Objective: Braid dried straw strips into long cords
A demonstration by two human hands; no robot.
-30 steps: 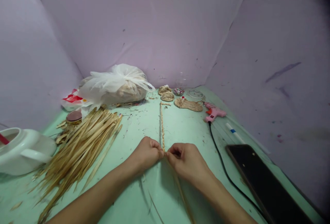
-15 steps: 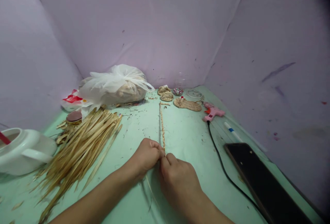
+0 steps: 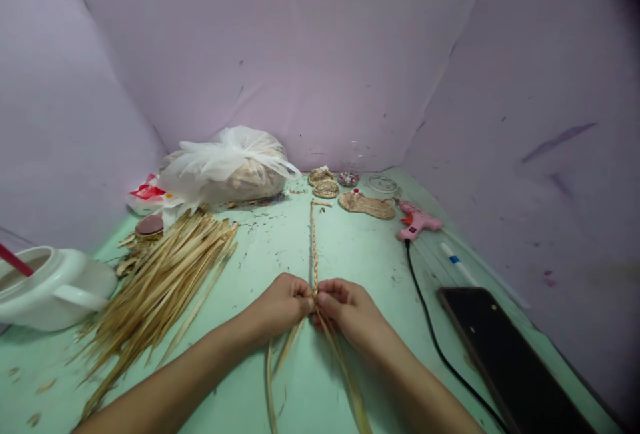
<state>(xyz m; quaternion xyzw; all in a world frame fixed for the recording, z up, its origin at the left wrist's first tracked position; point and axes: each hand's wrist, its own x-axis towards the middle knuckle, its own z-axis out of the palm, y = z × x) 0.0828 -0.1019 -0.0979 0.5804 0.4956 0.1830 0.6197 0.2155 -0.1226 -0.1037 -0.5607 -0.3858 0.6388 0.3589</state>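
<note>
A thin straw-coloured braid [image 3: 315, 247] runs straight away from me over the pale green table, its far end bent to the right. At its near end my left hand [image 3: 287, 302] is closed, thumb and fingers pinching the strands. My right hand [image 3: 345, 304] pinches the same spot from the right, its fingers curled. Loose flat strips [image 3: 347, 374] hang toward me from under the right hand, and others [image 3: 271, 381] come down below the left hand. The exact crossing of the strands is hidden between the fingertips.
Left lie a bundle of dry strips [image 3: 165, 287], a white watering can [image 3: 60, 294] and a tied plastic bag [image 3: 230, 167]. Behind are woven coils [image 3: 325, 188], beads [image 3: 349, 179] and a woven sole shape [image 3: 367, 205]. Right are a pink glue gun [image 3: 419, 221], its cord, a marker [image 3: 457, 262] and a phone [image 3: 505, 347].
My right hand has turned and opened out to the right, baring the loose strips below it. The left hand stays pinched at the braid's near end. The view has shifted slightly.
</note>
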